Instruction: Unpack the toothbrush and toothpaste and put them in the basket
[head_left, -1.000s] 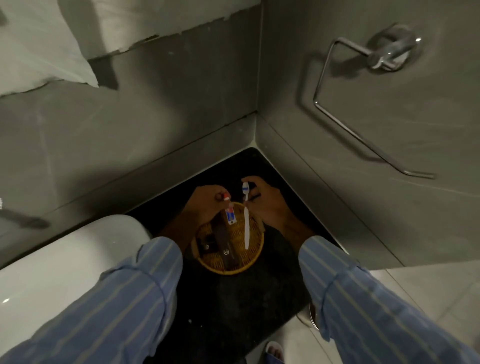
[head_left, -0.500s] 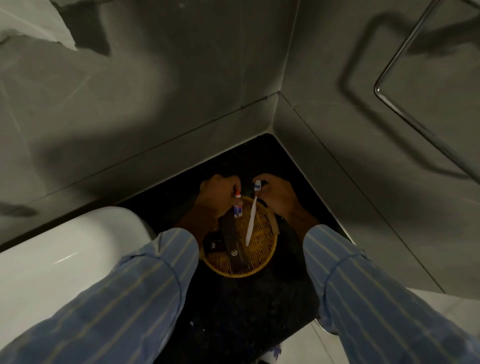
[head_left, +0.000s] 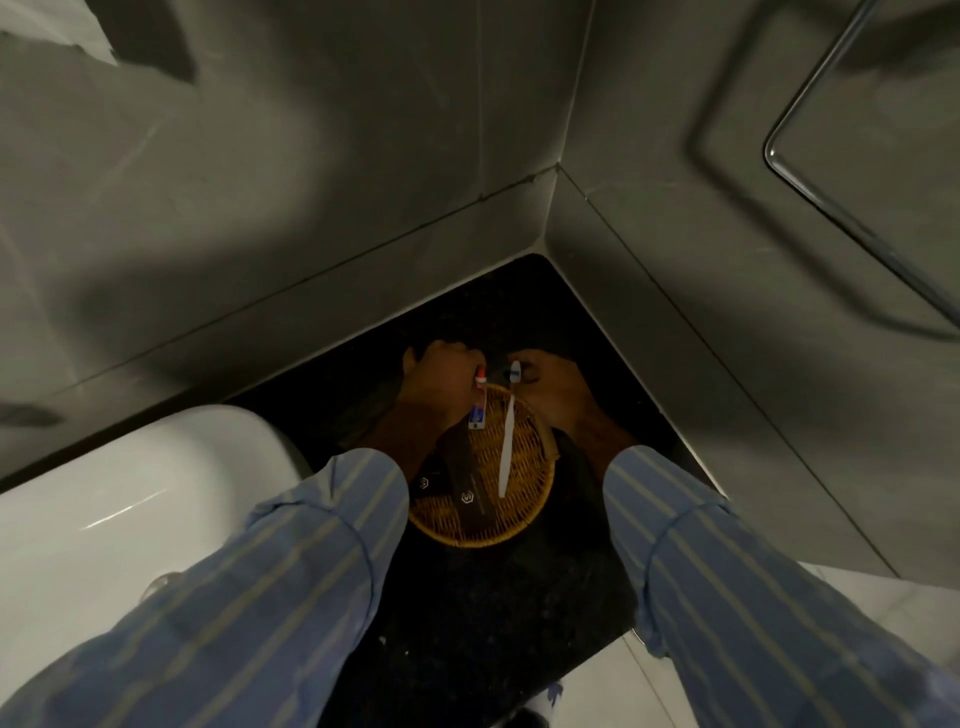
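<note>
Now I am holding the toothpaste tube (head_left: 478, 409) pinched by its cap in my left hand (head_left: 436, 387) and the toothbrush (head_left: 508, 434) by its head in my right hand (head_left: 550, 387), both hanging lengthwise toward the frame's bottom over the wicker basket (head_left: 540, 512) at centre.

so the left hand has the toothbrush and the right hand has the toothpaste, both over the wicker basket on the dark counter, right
Not quite: the items are swapped. In the head view the left hand holds the small toothpaste tube with the red cap, and the right hand holds the white toothbrush by its head end. The rest stands: both are over the wicker basket on the dark counter.
</note>
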